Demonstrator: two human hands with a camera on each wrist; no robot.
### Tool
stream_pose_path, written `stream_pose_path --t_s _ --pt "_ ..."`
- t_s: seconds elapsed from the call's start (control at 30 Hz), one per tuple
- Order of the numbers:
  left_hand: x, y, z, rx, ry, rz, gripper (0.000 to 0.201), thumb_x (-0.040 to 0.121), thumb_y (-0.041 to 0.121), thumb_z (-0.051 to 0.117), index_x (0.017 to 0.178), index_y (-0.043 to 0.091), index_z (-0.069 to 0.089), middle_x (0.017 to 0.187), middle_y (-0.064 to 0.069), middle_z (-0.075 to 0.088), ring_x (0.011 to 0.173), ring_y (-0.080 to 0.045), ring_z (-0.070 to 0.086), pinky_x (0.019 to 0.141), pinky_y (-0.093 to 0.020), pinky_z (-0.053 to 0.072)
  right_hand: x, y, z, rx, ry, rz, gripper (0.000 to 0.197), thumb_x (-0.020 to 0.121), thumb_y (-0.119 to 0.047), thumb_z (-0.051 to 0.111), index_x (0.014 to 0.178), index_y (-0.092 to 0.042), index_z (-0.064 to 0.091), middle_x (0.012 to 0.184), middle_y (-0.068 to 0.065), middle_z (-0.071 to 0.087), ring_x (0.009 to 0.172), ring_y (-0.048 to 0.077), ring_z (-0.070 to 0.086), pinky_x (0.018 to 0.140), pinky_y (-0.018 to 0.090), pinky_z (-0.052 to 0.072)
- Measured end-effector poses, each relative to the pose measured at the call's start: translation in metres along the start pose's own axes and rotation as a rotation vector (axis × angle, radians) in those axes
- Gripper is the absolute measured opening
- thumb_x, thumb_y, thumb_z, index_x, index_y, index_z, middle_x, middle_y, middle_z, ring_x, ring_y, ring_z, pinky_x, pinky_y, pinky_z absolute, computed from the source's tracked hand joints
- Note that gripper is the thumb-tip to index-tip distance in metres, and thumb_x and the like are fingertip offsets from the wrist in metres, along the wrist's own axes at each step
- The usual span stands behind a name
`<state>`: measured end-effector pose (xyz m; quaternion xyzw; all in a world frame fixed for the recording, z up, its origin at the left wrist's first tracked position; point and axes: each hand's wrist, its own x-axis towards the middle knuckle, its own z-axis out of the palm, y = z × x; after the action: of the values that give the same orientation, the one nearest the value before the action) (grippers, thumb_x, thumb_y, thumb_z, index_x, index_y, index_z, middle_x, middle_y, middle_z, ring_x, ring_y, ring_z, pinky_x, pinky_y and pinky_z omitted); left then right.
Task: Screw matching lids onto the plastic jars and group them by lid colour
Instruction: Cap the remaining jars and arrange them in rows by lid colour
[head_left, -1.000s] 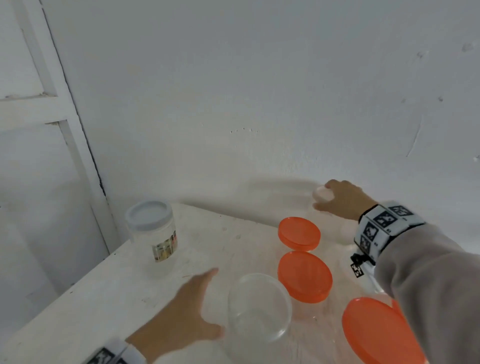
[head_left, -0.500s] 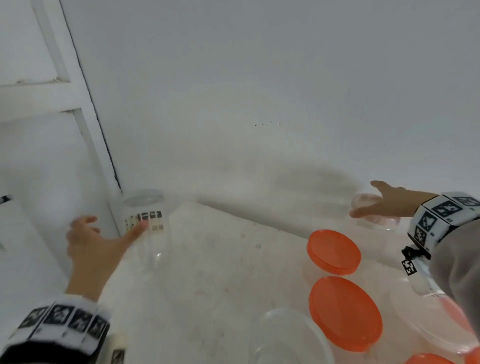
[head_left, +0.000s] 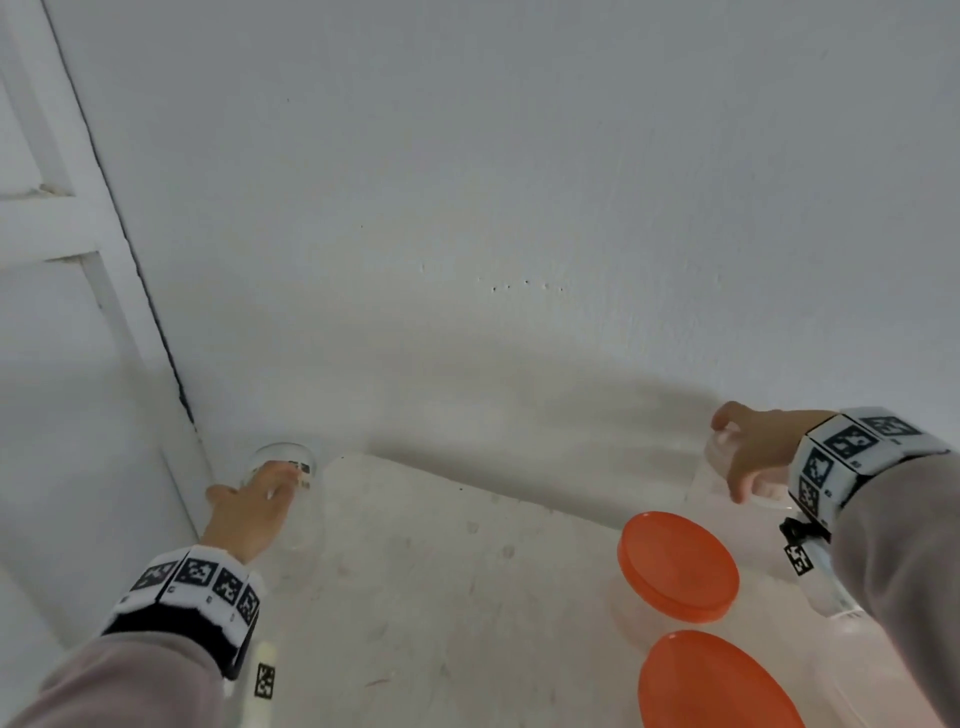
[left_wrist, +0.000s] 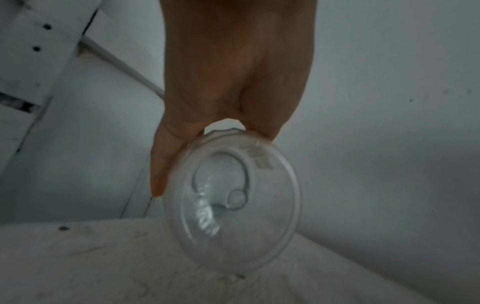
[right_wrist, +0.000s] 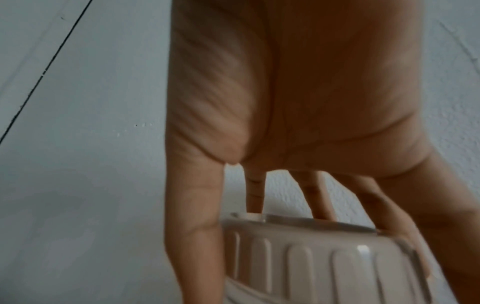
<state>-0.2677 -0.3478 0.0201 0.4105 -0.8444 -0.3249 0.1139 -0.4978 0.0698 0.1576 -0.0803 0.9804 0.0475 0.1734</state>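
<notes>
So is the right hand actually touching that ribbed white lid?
Touching. The right wrist view shows the right hand with its thumb and fingers wrapped against the ribbed white lid.

The head view looks forward and down from above the near edge of the white table (head_left: 441, 597), facing the wall behind it, both hands far off at the table's back corners. The left wrist view looks along the left hand (left_wrist: 233, 72), very near a clear lidded jar (left_wrist: 233, 205) at the table's far-left corner, also in the head view; the right wrist view sits close behind the right hand (right_wrist: 298, 92), facing that wall
</notes>
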Motion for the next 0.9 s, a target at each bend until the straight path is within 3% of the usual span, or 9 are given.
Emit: stream_pose_path --t_s 0.07,0.2,0.27,0.37,0.5,0.6,0.73,0.83,0.9 --pt "0.001 0.001 -0.004 -0.114 0.033 -0.069 0.047 0.093 0.031 0.059 0.134 0.023 0.039 0.135 -0.024 0.04 0.106 -0.035 0.043 0.099 -0.037 0.032 -0.004 -0.005 -0.001 -0.04 0.017 0.003 0.094 0.064 -0.033 0.083 0.139 -0.037 0.027 0.113 0.003 0.045 0.095 0.024 0.054 0.074 0.031 0.048" --pt "-0.004 -0.001 -0.005 -0.196 -0.114 -0.266 0.115 0.065 0.049 0.083 0.148 0.013 0.011 0.14 -0.025 0.038 0.122 -0.042 0.046 0.102 -0.054 0.04 -0.014 -0.02 0.0 -0.066 0.069 -0.023 0.085 0.066 -0.039 0.082 0.135 -0.043 0.032 0.112 0.004 0.029 0.094 0.03 0.047 0.075 0.035 0.048" --pt "-0.009 0.001 0.0 -0.192 -0.2 -0.309 0.113 0.062 0.058 0.08 0.142 0.004 0.02 0.127 -0.02 0.048 0.11 -0.036 0.054 0.093 -0.052 0.048 -0.02 -0.031 -0.001 -0.084 0.087 -0.064 0.084 0.067 -0.039 0.082 0.135 -0.042 0.033 0.112 0.004 0.025 0.093 0.031 0.049 0.07 0.034 0.047" --pt "-0.011 0.008 0.008 -0.132 -0.234 -0.216 0.092 0.074 0.071 0.061 0.132 0.004 0.038 0.115 -0.014 0.056 0.099 -0.029 0.057 0.084 -0.043 0.052 -0.026 -0.048 -0.007 -0.104 0.102 -0.147 0.087 0.068 -0.041 0.083 0.138 -0.04 0.031 0.123 0.006 0.025 0.107 0.037 0.051 0.084 0.039 0.05" --pt "-0.011 0.013 0.011 -0.24 -0.307 -0.238 0.055 0.096 0.051 0.038 0.139 0.018 0.031 0.113 -0.014 0.049 0.097 -0.029 0.052 0.079 -0.042 0.049 -0.032 -0.08 -0.011 -0.028 0.144 -0.287 0.087 0.068 -0.038 0.083 0.138 -0.04 0.031 0.129 0.003 0.031 0.113 0.036 0.047 0.09 0.046 0.051" --pt "-0.016 0.009 0.008 -0.341 -0.413 -0.31 0.081 0.073 0.063 0.069 0.137 0.038 0.027 0.117 -0.015 0.047 0.102 -0.032 0.052 0.067 -0.042 0.054 -0.033 -0.106 -0.008 0.08 0.153 -0.389 0.087 0.07 -0.04 0.081 0.14 -0.039 0.03 0.132 0.002 0.034 0.118 0.034 0.045 0.09 0.048 0.052" --pt "-0.021 0.006 0.017 -0.292 -0.464 -0.284 0.124 0.025 0.077 0.083 0.128 0.022 0.039 0.114 -0.008 0.056 0.102 -0.025 0.057 0.065 -0.037 0.054 -0.038 -0.139 0.0 0.152 0.094 -0.455 0.08 0.077 -0.048 0.073 0.142 -0.044 0.027 0.135 0.003 0.033 0.118 0.038 0.046 0.094 0.049 0.051" --pt "-0.023 0.014 0.028 -0.167 -0.495 -0.243 0.128 0.026 0.091 0.068 0.124 0.01 0.047 0.115 -0.011 0.057 0.094 -0.023 0.057 0.067 -0.04 0.058 -0.039 -0.159 0.012 0.074 0.077 -0.467 0.076 0.082 -0.054 0.067 0.144 -0.045 0.025 0.138 0.005 0.031 0.117 0.039 0.047 0.097 0.047 0.047" --pt "-0.021 0.018 0.034 -0.136 -0.493 -0.225 0.114 0.046 0.092 0.058 0.127 0.013 0.046 0.112 -0.007 0.057 0.094 -0.021 0.059 0.063 -0.038 0.058 -0.038 -0.167 0.017 0.046 0.094 -0.469 0.076 0.084 -0.055 0.063 0.147 -0.042 0.023 0.143 0.007 0.029 0.126 0.04 0.04 0.102 0.048 0.043"
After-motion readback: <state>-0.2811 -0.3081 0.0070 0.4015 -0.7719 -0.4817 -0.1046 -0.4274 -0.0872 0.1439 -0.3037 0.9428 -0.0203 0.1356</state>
